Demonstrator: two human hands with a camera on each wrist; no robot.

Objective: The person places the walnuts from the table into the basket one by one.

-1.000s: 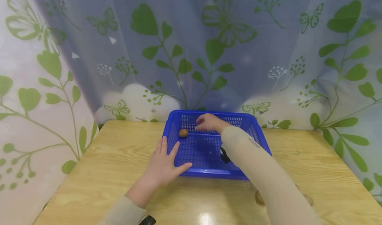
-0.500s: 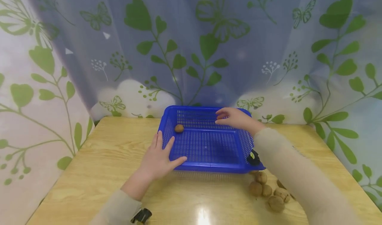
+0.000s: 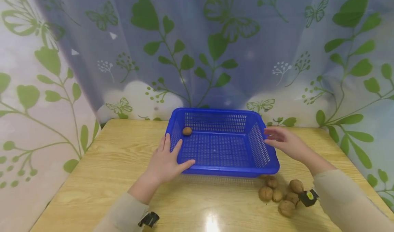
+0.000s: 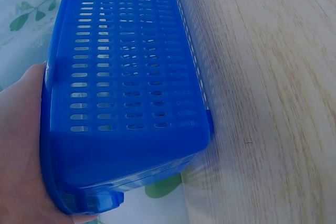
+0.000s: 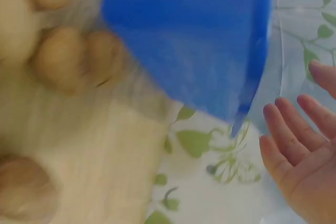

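one walnut (image 3: 187,131) sits inside the blue basket (image 3: 221,171), by its left wall near the back; more walnuts (image 3: 286,208) lie on the counter (image 3: 123,163), near the basket's front right corner. the left hand (image 3: 166,163) rests on the left rim, thumb and fingers spread wide. the right hand (image 3: 286,143) is also spread, holding nothing, just beside the right rim, with a gap showing in the right wrist view.

the basket looks like thin plastic: light, fairly stiff, a bit slick, likely to skid if pushed. best hold is the rolled rim at both short ends; the slotted walls may flex. walnuts should be light, hard and rough enough to grip, yet apt to roll; pinch them round the middle.
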